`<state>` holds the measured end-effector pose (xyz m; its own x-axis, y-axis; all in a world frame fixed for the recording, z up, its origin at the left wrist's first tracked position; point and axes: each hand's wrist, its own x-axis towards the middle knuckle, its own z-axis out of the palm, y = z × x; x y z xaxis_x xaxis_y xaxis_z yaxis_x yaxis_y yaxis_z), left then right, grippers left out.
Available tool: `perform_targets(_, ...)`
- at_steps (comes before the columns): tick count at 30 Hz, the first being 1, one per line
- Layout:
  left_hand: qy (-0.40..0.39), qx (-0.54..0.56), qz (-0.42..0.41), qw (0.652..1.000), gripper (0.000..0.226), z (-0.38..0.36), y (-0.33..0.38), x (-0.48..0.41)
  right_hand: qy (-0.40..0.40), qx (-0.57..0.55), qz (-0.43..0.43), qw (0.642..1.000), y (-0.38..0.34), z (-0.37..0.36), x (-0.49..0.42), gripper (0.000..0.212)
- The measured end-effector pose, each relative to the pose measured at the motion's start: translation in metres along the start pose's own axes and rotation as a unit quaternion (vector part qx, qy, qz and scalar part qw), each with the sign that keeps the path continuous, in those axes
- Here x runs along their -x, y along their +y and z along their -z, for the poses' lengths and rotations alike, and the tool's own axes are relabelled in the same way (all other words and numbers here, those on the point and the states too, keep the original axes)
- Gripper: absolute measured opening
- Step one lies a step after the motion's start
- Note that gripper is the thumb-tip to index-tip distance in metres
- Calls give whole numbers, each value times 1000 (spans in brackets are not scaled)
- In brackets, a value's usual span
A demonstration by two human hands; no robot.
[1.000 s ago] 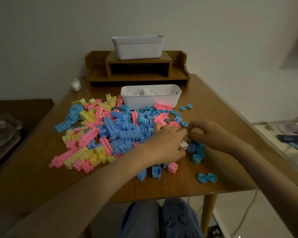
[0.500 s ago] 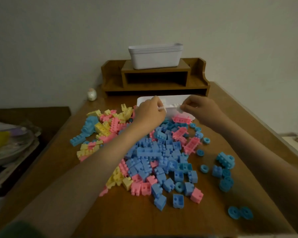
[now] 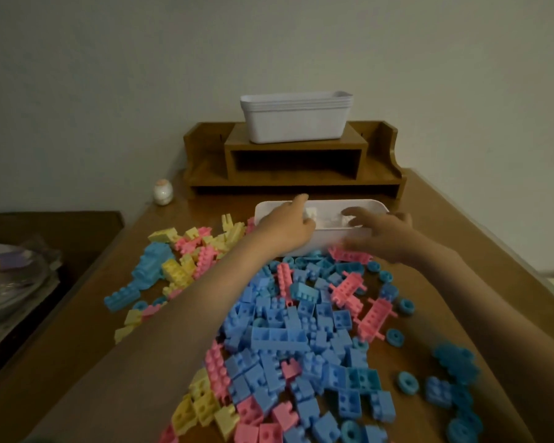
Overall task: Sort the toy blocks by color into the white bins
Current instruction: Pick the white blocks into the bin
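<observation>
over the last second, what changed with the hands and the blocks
Both hands left the near pile, where they were picking up a small white piece, and reached forward to the white bin on the table. The left hand is over its left end with a white block at its fingertips; the right hand is spread open over the right end. The coloured blocks and the stacked bins on the shelf stayed put.

Bare worktop (image 3: 77, 362) lay open along the left edge, and a narrower strip ran down the right side, dotted with blue wheels (image 3: 406, 382). The middle was choked by the block pile (image 3: 288, 340), which reached up to the near wall of the white bin (image 3: 320, 243). Both forearms crossed above the pile. Behind the bin, the wooden shelf (image 3: 295, 161) and the stacked bins (image 3: 296, 118) on it closed off the back. A small jar (image 3: 163, 192) stood at the far left.
</observation>
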<state>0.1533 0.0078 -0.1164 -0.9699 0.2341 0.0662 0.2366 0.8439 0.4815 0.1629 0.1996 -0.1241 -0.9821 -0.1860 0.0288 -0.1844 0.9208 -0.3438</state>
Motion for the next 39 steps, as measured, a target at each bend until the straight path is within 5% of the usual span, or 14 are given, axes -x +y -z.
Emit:
perform_targets(3, -13, -63, 13, 998, 62, -3, 2, -2, 3, 137, 37, 990, -1, -4, 2, 66)
perform_targets(12, 46, -30, -50, 997, 39, -7, 13, 19, 35, 132, 79, 988, -6, -6, 16, 56)
perform_targets(18, 95, -48, -70, 992, 40, -2, 24, 43, 147, 179, 121, 965, -12, -1, 30, 31)
perform_targets(24, 137, -89, -164, 973, 36, -1, 53, 76, 171, 169, 61, 969, -14, 19, 59, 26)
perform_targets(39, -63, -234, -195, 950, 27, -47, 112, 99, 194, 182, -168, 949, 50, 34, 118, 17)
